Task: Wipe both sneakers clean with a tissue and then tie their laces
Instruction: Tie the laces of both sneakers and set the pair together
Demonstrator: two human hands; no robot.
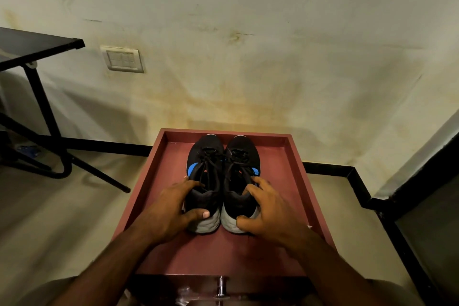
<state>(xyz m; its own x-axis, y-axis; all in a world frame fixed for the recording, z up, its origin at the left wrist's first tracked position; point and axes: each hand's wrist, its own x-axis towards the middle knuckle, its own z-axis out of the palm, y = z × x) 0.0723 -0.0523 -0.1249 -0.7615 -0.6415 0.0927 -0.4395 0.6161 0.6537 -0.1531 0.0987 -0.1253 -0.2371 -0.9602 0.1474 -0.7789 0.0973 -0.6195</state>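
Two black sneakers stand side by side, touching, toes pointing away from me toward the wall, on the recessed red top of the bench [293, 181]. The left sneaker [205, 156] carries a blue patch on its outer side; the right sneaker [242, 154] carries a matching patch on its own outer side. Both have grey heel soles facing me. The black laces [218, 159] lie loose across the tongues and cross between the two shoes. My left hand [171, 211] grips the heel of the left sneaker: its fingers [191, 184] curl over the collar and outer side, and the thumb presses the grey sole at the back. My right hand [269, 211] grips the heel of the right sneaker the same way, fingers curled over the collar, thumb on the grey sole. Both shoes rest flat on the bench surface. A metal knob [220, 287] projects from the bench front just below me. Further out, a dark folding table [37, 45] stands at left, and a switch plate [123, 59] is mounted on the stained wall [273, 45].
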